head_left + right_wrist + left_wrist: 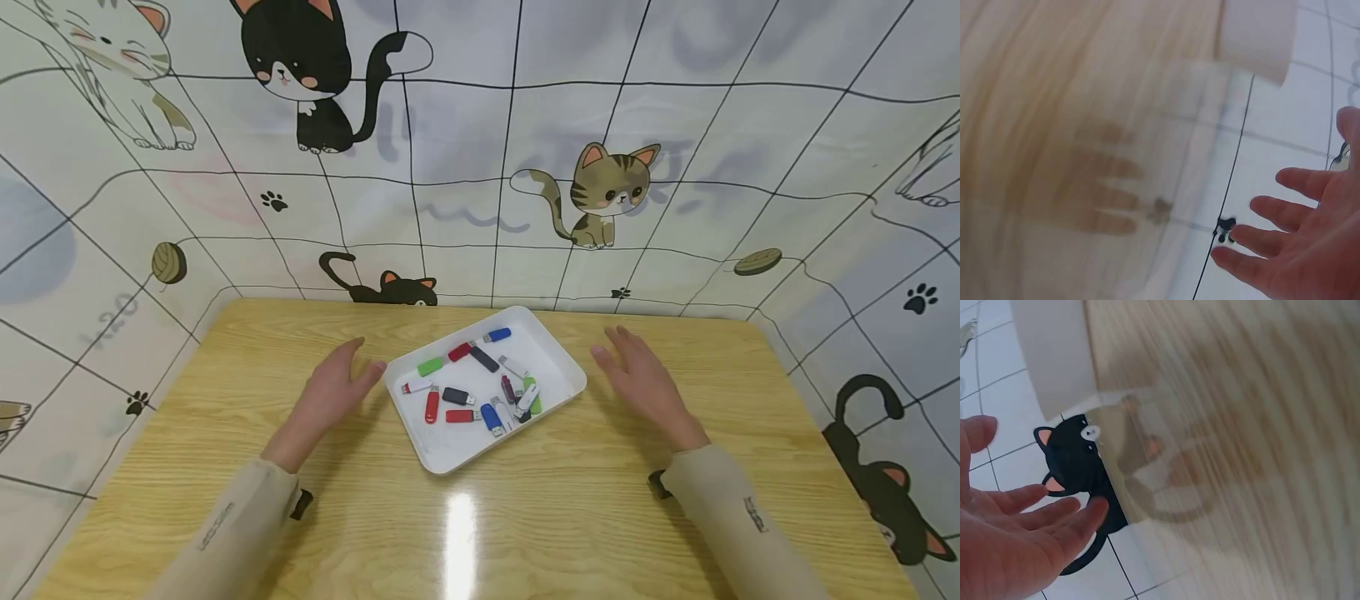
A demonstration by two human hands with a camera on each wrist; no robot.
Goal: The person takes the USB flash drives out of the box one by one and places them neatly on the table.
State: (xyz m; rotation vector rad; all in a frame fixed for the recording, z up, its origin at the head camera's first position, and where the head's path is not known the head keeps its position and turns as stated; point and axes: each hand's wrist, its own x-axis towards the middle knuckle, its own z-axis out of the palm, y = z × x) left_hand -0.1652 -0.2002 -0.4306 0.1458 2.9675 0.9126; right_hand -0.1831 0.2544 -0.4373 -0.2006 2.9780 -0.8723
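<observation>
A white rectangular tray lies at an angle on the wooden table, holding several USB flash drives. Among them are a green one, a red one, a black one and a blue one. At the tray's left end is my left hand, its thumb tip close to the rim; whether they touch I cannot tell. My right hand hovers off the tray's right side, apart from it. Both wrist views show the fingers spread and relaxed, with nothing held in the left hand or the right hand.
The glossy wooden table ends at a white wall sheet printed with cats and grid lines, which also runs along both sides. A bright light reflection falls on the table in front of the tray. Dark wristbands show at both cuffs.
</observation>
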